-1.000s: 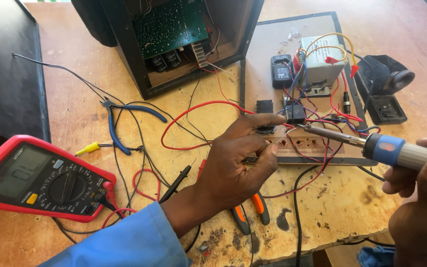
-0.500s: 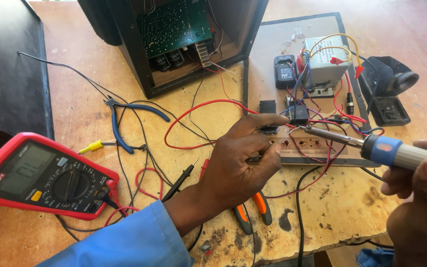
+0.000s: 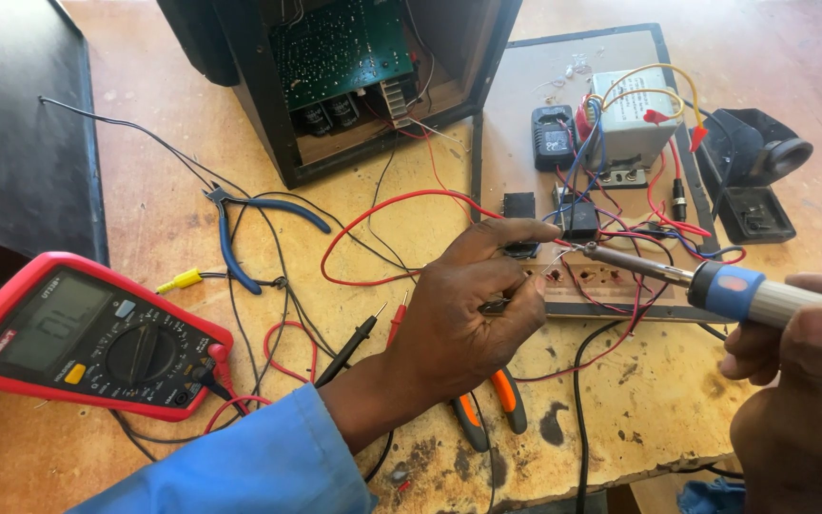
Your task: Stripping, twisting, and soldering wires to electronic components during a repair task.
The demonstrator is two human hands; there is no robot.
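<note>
My left hand (image 3: pixel 468 314) reaches in from the lower left in a blue sleeve. Its fingers pinch a thin strand of solder wire (image 3: pixel 552 262) over a brown circuit strip (image 3: pixel 611 284). My right hand (image 3: pixel 801 400) at the lower right grips a soldering iron (image 3: pixel 715 284) with a blue collar. The iron's metal tip (image 3: pixel 590 250) meets the solder wire near a small black component (image 3: pixel 577 219). Red, blue and black wires (image 3: pixel 649 233) tangle around the strip.
A red multimeter (image 3: pixel 78 338) lies at the left with its probes (image 3: pixel 359 338) beside my left wrist. Blue-handled pliers (image 3: pixel 240 228) lie mid-table. An open black case (image 3: pixel 335 67) with a green board stands at the back. Orange-handled pliers (image 3: pixel 492 409) lie under my left hand. A grey transformer (image 3: pixel 635 119) sits on the tray.
The iron's tip and my left hand have stayed at the same spot on the strip. The view has shifted slightly.
</note>
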